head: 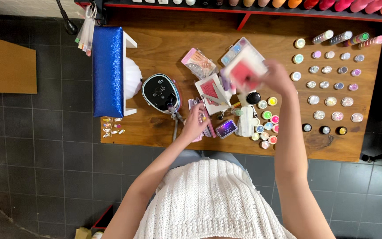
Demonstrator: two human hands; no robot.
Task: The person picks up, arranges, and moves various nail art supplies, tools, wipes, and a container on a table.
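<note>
Item: the white card with a pink-red panel [245, 71], held up in the right hand [277, 79]; motion-blurred, its surface detail unreadable, edges smeared.
Item: right hand; fingers blurred, grip on the card cannot be resolved.
Item: left hand [195, 124]; fingertips lie over thin pink strips [209, 129] on the wooden table [332, 141], what they pinch too small to tell.
Item: row of bottles [332, 4] on the shelf; cut off by the top edge, only bases show.
Item: small round jars [331, 101]; contents too small to identify.
Item: tiny coloured pieces [111, 125] at the table's near-left corner; kind indeterminate.
Item: tan furniture top [5, 66]; cut by the left edge.
</note>
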